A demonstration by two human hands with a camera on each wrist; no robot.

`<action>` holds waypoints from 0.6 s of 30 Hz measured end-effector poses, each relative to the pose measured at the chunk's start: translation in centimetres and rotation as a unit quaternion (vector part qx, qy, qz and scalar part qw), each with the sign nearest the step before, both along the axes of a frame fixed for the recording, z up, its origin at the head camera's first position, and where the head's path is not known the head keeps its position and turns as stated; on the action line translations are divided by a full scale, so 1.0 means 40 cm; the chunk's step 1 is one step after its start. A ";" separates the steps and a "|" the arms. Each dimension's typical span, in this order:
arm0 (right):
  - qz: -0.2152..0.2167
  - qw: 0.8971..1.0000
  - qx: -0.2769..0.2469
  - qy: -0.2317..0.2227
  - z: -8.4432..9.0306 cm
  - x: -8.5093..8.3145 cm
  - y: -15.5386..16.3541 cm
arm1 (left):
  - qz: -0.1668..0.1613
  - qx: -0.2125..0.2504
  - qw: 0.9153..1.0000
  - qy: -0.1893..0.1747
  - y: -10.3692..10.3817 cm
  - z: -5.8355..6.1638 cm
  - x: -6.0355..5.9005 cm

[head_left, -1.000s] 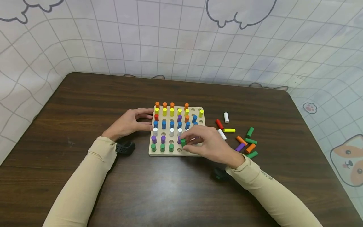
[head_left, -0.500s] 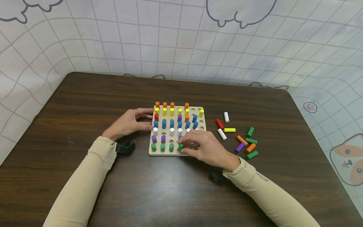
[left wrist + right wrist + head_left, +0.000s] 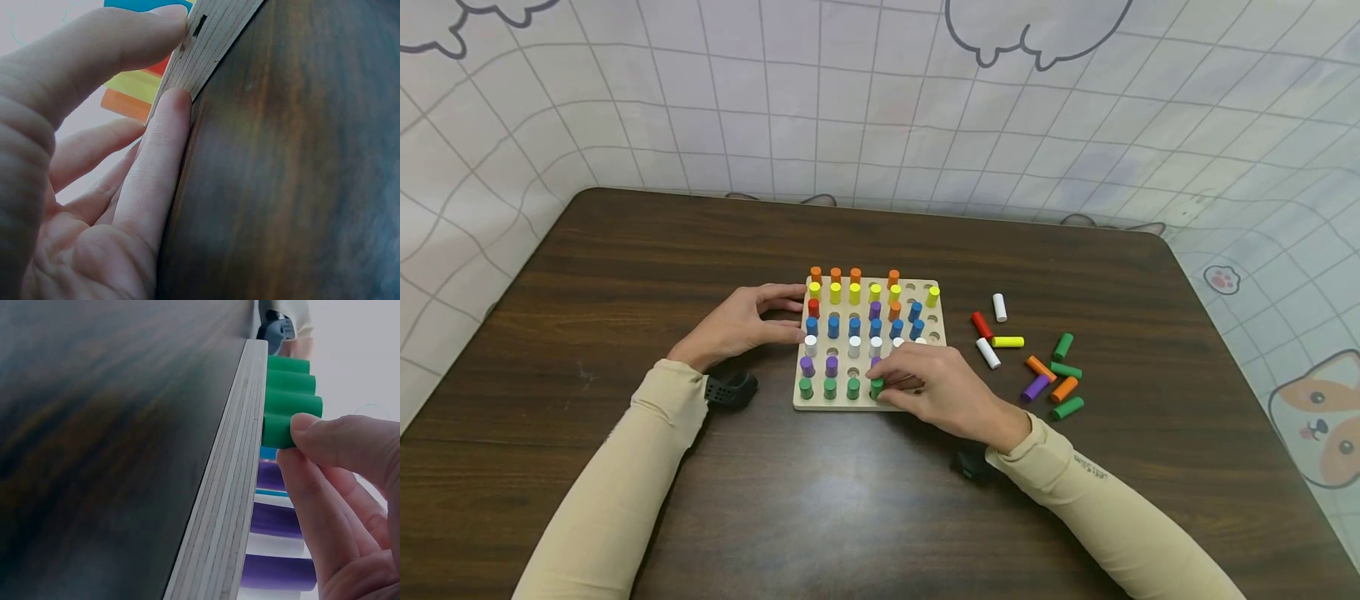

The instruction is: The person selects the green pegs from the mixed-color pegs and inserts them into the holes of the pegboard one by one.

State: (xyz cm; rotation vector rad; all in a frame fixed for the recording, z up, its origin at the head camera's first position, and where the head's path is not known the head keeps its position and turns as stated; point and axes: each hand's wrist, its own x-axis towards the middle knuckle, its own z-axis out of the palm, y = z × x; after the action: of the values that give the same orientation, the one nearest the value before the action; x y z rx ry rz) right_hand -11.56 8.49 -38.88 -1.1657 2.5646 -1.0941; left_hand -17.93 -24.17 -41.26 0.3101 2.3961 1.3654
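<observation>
Here the right hand (image 3: 943,392) is pinching a green peg (image 3: 877,387) standing in the pegboard (image 3: 850,403) at mid-frame, while the left hand (image 3: 741,325), fingers relaxed, is touching the board's left edge.

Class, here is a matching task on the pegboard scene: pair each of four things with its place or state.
Things:
1. left hand
2. right hand
3. yellow peg
4. orange pegs

Places or states:
A. standing in the pegboard's far row
B. lying loose on the table
C. pinching a green peg in the near row
D. resting against the pegboard's left edge

Pairs: 1-D, 2-C, 3-B, 4-A
</observation>
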 end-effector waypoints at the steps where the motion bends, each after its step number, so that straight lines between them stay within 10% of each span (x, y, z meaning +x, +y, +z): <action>1: 0.000 1.000 0.002 0.004 -0.001 0.000 -0.001 | 0.001 0.001 1.000 -0.001 0.000 0.000 0.000; 18: 0.006 0.999 0.023 0.022 -0.002 -0.001 -0.001 | -0.001 -0.003 1.000 0.001 0.002 0.003 0.000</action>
State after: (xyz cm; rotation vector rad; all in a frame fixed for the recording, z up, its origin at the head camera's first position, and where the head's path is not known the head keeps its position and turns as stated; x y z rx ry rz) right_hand -11.62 8.43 -38.96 -1.2067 2.5968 -1.0110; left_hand -17.92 -24.11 -41.12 0.3120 2.4016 1.3569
